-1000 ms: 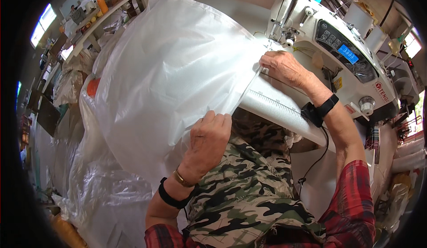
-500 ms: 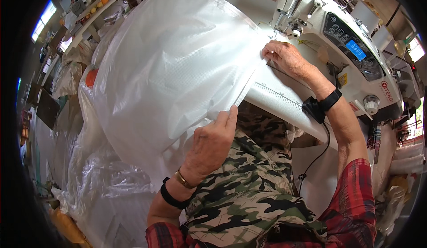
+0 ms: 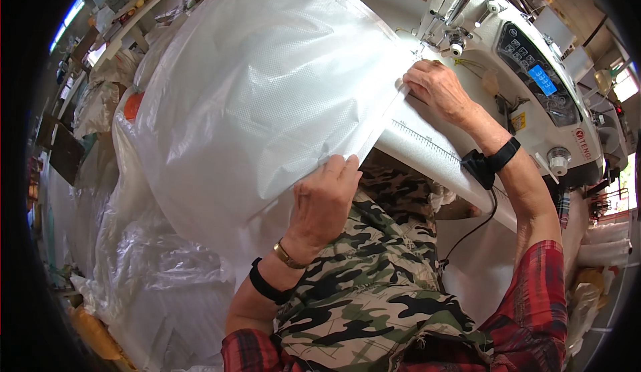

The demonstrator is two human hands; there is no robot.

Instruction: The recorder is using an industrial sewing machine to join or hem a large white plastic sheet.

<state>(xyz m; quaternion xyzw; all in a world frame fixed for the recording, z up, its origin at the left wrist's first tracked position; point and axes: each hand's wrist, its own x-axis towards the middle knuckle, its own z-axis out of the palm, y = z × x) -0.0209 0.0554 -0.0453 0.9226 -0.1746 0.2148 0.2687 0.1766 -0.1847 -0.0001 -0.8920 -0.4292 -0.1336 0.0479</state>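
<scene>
A large sheet of white woven plastic fabric (image 3: 260, 98) spreads over the bed of a white sewing machine (image 3: 497, 58) and hangs down toward my lap. My right hand (image 3: 437, 90) pinches its right edge close to the needle area (image 3: 419, 50), fingers closed on the fabric. Lower down, my left hand (image 3: 325, 202) grips the near edge of the same fabric, fingertips bent over it; the thumb is hidden beneath. A printed ruler scale (image 3: 427, 138) shows on the machine table between my hands. The needle tip itself is too small to make out.
The machine's control panel with a lit blue screen (image 3: 542, 80) stands at the right. A thin black cable (image 3: 471, 233) runs down from my right wrist. Crumpled clear plastic (image 3: 157, 258) heaps up at the left, and a cluttered shelf (image 3: 143, 15) stands behind it.
My fingers keep hold of the fabric edge, which has shifted slightly toward the needle area. The left hand's fingers are more bent now. The whole view has turned a little.
</scene>
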